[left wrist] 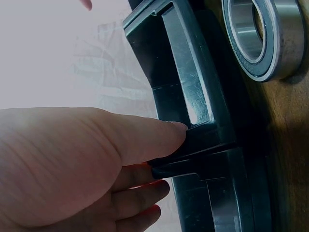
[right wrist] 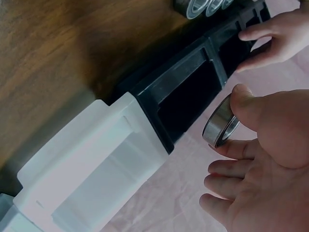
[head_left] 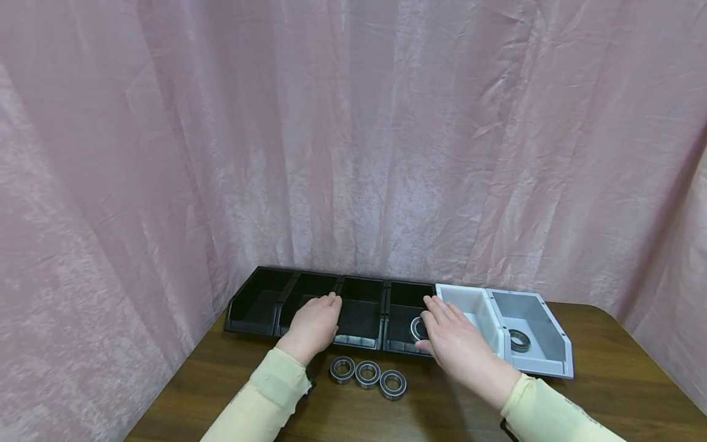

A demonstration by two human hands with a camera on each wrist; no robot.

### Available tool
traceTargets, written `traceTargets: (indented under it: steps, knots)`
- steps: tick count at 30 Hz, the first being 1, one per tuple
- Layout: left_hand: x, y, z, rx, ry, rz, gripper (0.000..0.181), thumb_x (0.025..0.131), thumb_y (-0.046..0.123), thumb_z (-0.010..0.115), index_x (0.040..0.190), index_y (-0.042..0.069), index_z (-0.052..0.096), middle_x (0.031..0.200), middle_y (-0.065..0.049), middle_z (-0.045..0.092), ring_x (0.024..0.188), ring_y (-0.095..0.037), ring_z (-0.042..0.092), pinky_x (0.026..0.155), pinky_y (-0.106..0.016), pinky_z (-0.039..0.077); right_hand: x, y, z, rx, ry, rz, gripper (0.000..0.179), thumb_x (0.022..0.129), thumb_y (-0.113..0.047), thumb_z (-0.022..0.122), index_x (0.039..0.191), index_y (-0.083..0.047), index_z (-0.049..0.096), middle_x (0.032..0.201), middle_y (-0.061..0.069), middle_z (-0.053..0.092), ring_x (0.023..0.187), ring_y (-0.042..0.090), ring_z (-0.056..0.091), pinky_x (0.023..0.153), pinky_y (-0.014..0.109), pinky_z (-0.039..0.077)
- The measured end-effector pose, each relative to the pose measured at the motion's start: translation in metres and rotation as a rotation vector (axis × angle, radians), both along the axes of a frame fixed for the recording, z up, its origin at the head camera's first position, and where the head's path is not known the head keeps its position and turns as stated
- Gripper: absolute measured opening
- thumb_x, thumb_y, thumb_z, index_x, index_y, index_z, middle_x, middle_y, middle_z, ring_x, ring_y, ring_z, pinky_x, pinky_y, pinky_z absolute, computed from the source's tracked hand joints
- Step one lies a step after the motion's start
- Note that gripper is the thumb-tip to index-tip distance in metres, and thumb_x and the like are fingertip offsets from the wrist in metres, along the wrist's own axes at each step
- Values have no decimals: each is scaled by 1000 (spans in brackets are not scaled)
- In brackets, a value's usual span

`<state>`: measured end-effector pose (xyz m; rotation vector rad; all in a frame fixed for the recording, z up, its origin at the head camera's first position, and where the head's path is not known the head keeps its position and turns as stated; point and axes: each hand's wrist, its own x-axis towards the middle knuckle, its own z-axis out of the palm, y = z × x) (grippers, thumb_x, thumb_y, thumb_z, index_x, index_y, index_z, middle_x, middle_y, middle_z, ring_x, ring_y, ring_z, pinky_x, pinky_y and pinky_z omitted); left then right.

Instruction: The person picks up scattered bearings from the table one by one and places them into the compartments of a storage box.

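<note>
With 12 o'clock pointing away from the person, the right hand [head_left: 455,341] pinches a silver steel ring bearing with a dark seal [right wrist: 218,123] between thumb and forefinger, its other fingers extended free. The held bearing is in the air at the rightmost of the four black plastic bins [head_left: 359,313], tilted and seemingly above the rim. Three matching bearings [head_left: 367,385] lie in a row between 7 and 8 o'clock from it on the brown wooden table [head_left: 613,362]; another bearing [head_left: 520,348] sits in the pale grey plastic bin [head_left: 544,331], towards 3 o'clock, past the white plastic bin [head_left: 466,298]. The left hand [head_left: 313,322], thumb and fingers apart, is at the second and third black bins; whether it touches them is unclear. The step in hand looks like carrying one bearing at the bins; the next move calls for a steady pinch and clearance over the rims and dividers.
</note>
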<state>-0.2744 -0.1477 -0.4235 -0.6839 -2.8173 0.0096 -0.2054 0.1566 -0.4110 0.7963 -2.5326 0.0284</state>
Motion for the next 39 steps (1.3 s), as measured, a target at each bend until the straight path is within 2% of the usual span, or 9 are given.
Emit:
traceTargets:
  steps: [16,29,36,39]
  knots:
    - [-1,1,1,-17,-31,20,60,98,18,87,149,-4,63,154,-21,64,141,-34,63,121,-46,48,-21,-7,3,4,-30,-41,46,98,-26,84,120,10,68,142,36,63,137,51,60,115,63,50]
    - [-1,1,1,-14,-30,24,60,98,19,87,148,-3,64,154,-21,64,141,-34,63,121,-46,48,-31,-15,3,24,-130,-111,46,103,-27,79,124,11,66,147,37,59,143,52,55,120,63,45]
    - [1,1,2,-15,-29,24,59,99,19,86,149,-3,64,154,-21,63,142,-34,62,122,-46,48,-39,-19,-3,5,-162,-118,45,101,-24,81,122,13,66,147,38,59,142,53,55,119,64,45]
    - [2,1,3,-10,-31,22,59,98,18,86,148,-3,64,153,-21,64,141,-34,63,121,-47,48,-42,-21,-4,16,-206,-144,46,103,-24,80,126,14,66,149,37,58,145,53,53,121,64,43]
